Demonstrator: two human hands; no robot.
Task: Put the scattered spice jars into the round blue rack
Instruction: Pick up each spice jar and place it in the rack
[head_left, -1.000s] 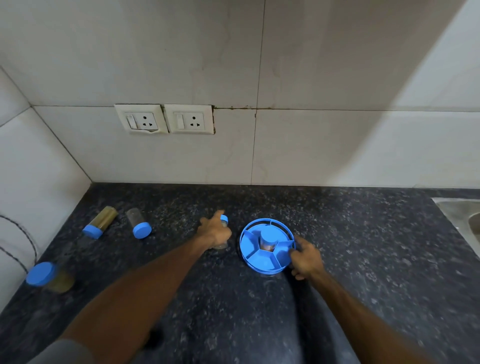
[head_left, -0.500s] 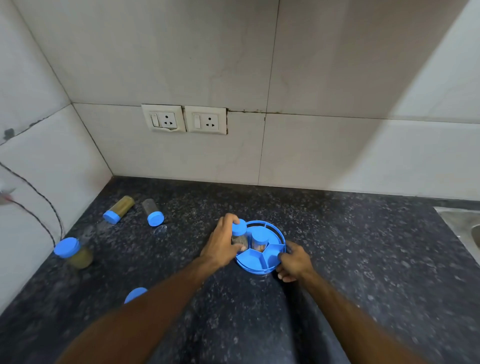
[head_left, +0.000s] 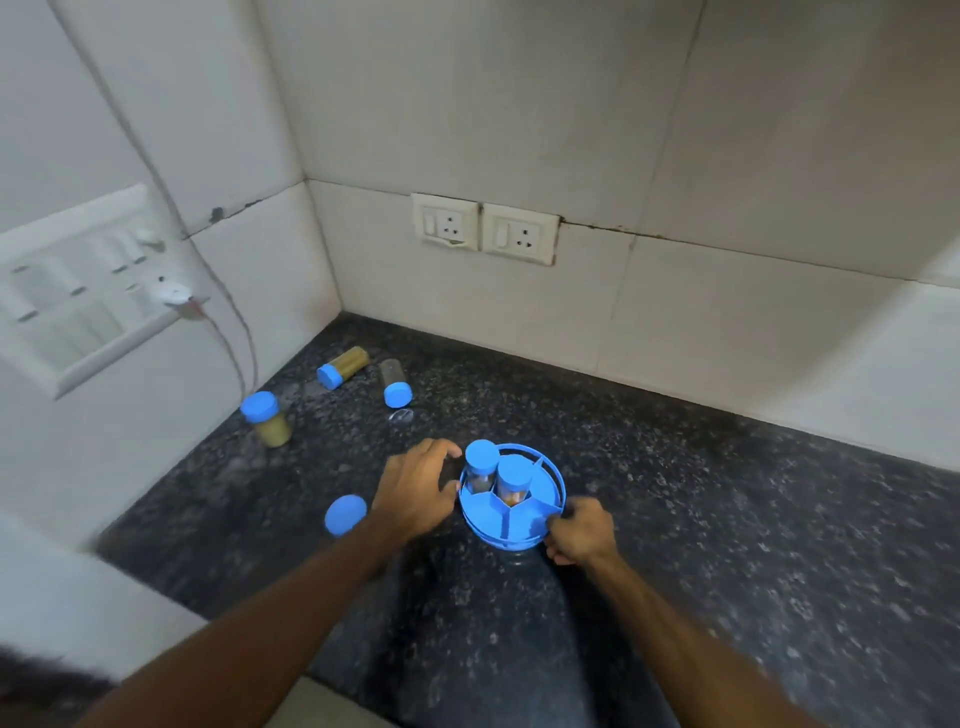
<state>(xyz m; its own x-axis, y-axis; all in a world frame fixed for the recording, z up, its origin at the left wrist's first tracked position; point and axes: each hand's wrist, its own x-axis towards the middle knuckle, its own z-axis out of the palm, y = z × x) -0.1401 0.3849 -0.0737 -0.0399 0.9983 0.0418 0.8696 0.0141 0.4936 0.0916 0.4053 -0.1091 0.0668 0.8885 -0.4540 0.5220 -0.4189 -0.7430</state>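
The round blue rack (head_left: 535, 522) stands on the dark counter with two blue-lidded jars upright in it: one at its left (head_left: 480, 465), one in the centre (head_left: 513, 480). My right hand (head_left: 579, 530) grips the rack's right rim. Just left of the rack, my left hand (head_left: 415, 491) is empty, fingers spread, close to the left jar but off it. Two jars lie on their sides near the back corner: a yellowish one (head_left: 343, 366) and a clear one (head_left: 395, 384). Another jar (head_left: 266, 423) stands by the left wall. A blue lid (head_left: 345, 514) shows left of my left wrist.
The counter (head_left: 727, 519) is dark speckled stone in a tiled corner. Two wall sockets (head_left: 485, 228) sit on the back wall. A switch panel (head_left: 78, 291) with a plugged-in cable (head_left: 228, 343) hangs on the left wall.
My left hand has let go of the jar it carried; that jar now stands in the rack's left slot. The camera has swung left. My right hand stays on the rim.
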